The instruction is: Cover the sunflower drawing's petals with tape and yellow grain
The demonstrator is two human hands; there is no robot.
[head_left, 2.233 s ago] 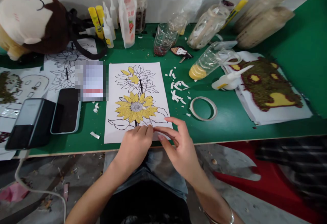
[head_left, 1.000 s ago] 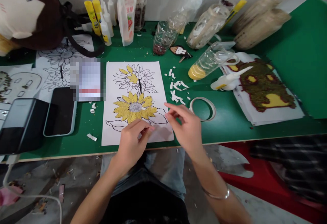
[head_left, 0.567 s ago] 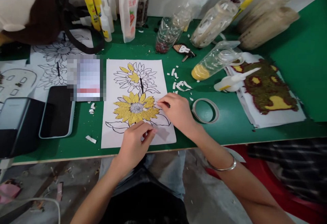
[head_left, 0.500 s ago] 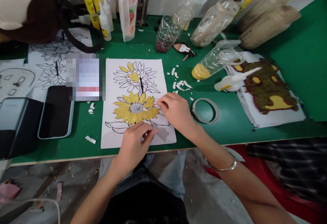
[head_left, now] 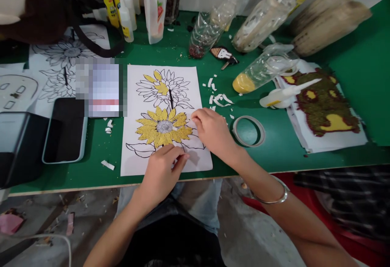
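A white sheet (head_left: 134, 165) with two line-drawn flowers lies on the green table. Yellow material covers most petals of the lower flower (head_left: 152, 131) and a few petals of the upper flower (head_left: 179, 86). My left hand (head_left: 164, 171) is over the sheet's lower edge, its fingertips pinched below the lower flower. At the right edge of the sheet, my right hand (head_left: 213, 131) has thumb and forefinger pressed together beside the yellow petals. Whatever either pinch holds, if anything, is too small to make out.
Right of the sheet lie paper scraps (head_left: 221, 100), a tape ring (head_left: 249, 131), a glue bottle (head_left: 282, 96) and a bottle with yellow grains (head_left: 243, 82). A phone (head_left: 65, 131) and black box (head_left: 24, 145) are at left. Several bottles line the back.
The view has shifted slightly, moving the objects at the right further right in the picture. Both hands keep nearly the same pinched pose over the sheet.
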